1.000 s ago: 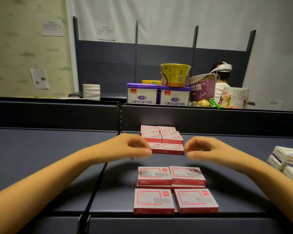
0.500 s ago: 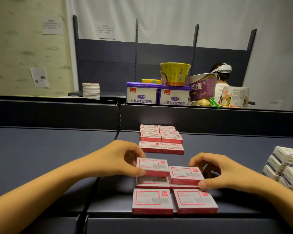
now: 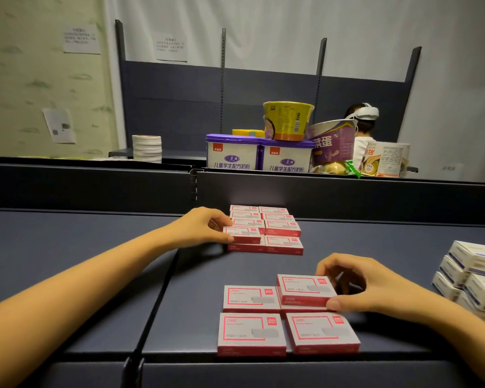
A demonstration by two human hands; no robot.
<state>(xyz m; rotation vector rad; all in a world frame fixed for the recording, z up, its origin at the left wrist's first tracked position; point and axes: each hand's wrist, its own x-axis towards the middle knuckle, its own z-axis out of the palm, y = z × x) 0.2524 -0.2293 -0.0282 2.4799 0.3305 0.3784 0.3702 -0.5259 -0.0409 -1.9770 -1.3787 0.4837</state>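
Note:
Small red-and-white boxes lie in two groups on a dark shelf (image 3: 67, 261). My left hand (image 3: 200, 228) grips one red box (image 3: 242, 233) and holds it on the front left of the far group (image 3: 280, 228) near the shelf's back wall. My right hand (image 3: 353, 287) pinches another red box (image 3: 305, 288) on top of the near group's right rear stack. Three more near boxes lie flat: one to the left (image 3: 249, 298) and two at the front edge (image 3: 251, 333).
Stacked white-and-purple boxes (image 3: 471, 275) sit at the right edge. Behind the back wall stand two purple-lidded tubs (image 3: 259, 155), a yellow noodle cup (image 3: 287, 120), a stack of white rolls (image 3: 147, 148) and a person with a headset (image 3: 361, 121). A seam (image 3: 157, 298) divides the shelf.
My left hand lifted a red box from the near group and carried it back onto the far group. My right hand stayed at the near right stack, gripping its top box.

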